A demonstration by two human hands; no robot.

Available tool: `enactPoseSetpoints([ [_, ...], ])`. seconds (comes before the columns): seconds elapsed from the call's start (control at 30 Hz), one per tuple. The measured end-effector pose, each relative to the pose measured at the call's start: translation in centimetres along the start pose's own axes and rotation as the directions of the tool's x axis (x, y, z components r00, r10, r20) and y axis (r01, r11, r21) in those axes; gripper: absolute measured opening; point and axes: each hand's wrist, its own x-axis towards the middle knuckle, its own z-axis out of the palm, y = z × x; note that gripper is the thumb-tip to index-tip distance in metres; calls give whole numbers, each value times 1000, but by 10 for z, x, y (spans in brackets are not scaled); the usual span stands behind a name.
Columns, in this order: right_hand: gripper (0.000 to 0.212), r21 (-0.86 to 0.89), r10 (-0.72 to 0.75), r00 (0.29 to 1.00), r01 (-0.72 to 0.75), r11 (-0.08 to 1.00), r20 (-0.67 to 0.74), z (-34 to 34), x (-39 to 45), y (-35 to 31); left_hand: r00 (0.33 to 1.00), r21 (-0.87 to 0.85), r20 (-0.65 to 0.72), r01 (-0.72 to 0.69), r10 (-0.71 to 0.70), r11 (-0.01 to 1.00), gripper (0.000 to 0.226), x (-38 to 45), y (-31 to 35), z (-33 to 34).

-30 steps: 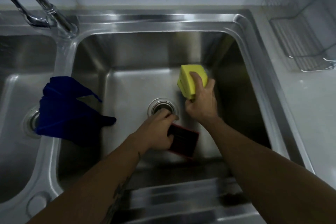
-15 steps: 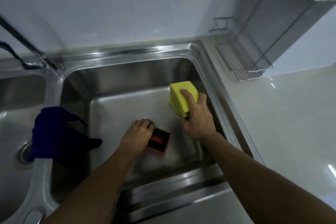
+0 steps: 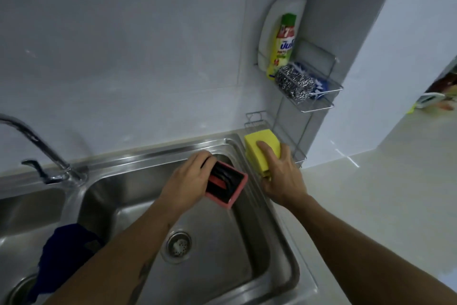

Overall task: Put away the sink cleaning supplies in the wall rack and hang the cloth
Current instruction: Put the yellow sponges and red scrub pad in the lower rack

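Note:
My right hand (image 3: 279,176) grips a yellow sponge (image 3: 259,150), held above the sink's right rim, just in front of the lower wire shelf of the wall rack (image 3: 300,156). My left hand (image 3: 188,183) holds a pink-edged scrub pad with a dark handle (image 3: 227,187) above the right basin (image 3: 222,243). The rack's upper shelf (image 3: 329,97) carries a dish soap bottle (image 3: 282,32), a steel wool ball (image 3: 293,83) and something blue behind it. A dark blue cloth (image 3: 66,250) is draped over the divider between the two basins.
A tap (image 3: 37,146) rises at the left behind the sink. The drain strainer (image 3: 178,245) sits in the basin floor. A pale counter (image 3: 371,205) runs to the right, with small objects (image 3: 435,101) at its far end. A wall corner stands right of the rack.
Both hands have lifted out of the basin, carrying the sponge and scrub pad up and right toward the rack. The view has tilted up, revealing the upper shelf.

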Motion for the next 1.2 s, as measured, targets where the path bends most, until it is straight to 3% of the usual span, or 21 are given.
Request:
enactPoseSetpoints([
  [0.3, 85, 3, 59, 998, -59, 998, -28, -11, 46, 71, 1000, 38, 30, -3, 2, 999, 35, 60, 48, 15],
  [0.47, 81, 32, 144, 986, -148, 989, 87, 6, 62, 88, 996, 75, 82, 37, -43, 996, 34, 73, 64, 35],
  [0.63, 79, 135, 92, 950, -137, 981, 297, 14, 78, 100, 992, 41, 106, 65, -69, 997, 38, 81, 69, 40],
  [0.83, 80, -95, 111, 966, -91, 991, 231, 4, 73, 97, 992, 10, 123, 41, -42, 999, 28, 89, 64, 35],
  [0.93, 89, -153, 143, 949, -103, 983, 280, 3, 72, 96, 989, 38, 144, 31, -37, 999, 29, 93, 61, 33],
  [1.07, 101, -99, 165, 914, -138, 985, 369, 3, 84, 101, 985, 43, 165, 48, -54, 998, 31, 98, 60, 31],
  [1.2, 98, 8, 170, 896, -190, 982, 410, 9, 93, 102, 983, 20, 171, 69, -71, 997, 30, 103, 58, 30],
])
